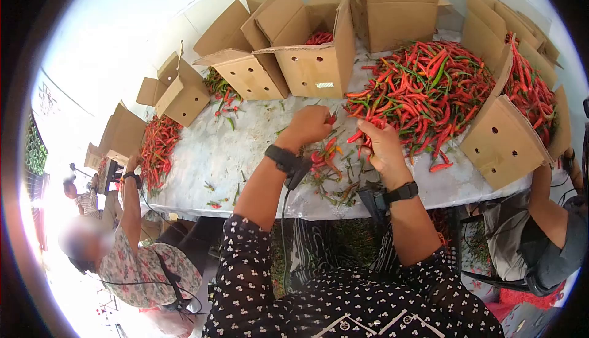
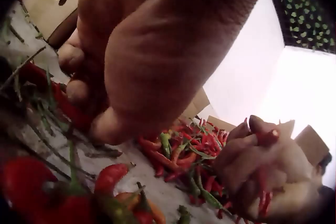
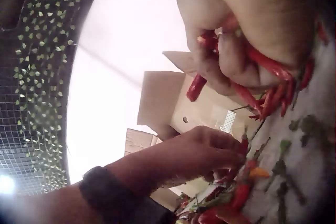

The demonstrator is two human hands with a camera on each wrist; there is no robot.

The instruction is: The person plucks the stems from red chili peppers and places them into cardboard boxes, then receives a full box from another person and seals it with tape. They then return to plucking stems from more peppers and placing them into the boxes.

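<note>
My left hand [image 1: 310, 126] pinches a red chili [image 1: 331, 118] above the table; in the left wrist view its fingertips close on a red chili [image 2: 73, 112] low over loose stems. To its right, my right hand [image 1: 386, 151] holds several red chilies, their ends sticking out between curled fingers in the right wrist view, where the hand [image 3: 252, 29] grips a chili [image 3: 196, 87]. Below and between both hands lies a small scatter of red and orange chilies [image 1: 319, 159] with green stems. A large pile of red and green chilies [image 1: 429, 86] is beside my right hand.
Open cardboard boxes [image 1: 313, 71] line the table's [image 1: 202, 157] back edge, some holding chilies. Another box [image 1: 506, 144] stands at the right. A smaller chili pile [image 1: 161, 147] lies left, near a person in a floral top [image 1: 147, 270]. Another person's arm [image 1: 546, 209] is at the right.
</note>
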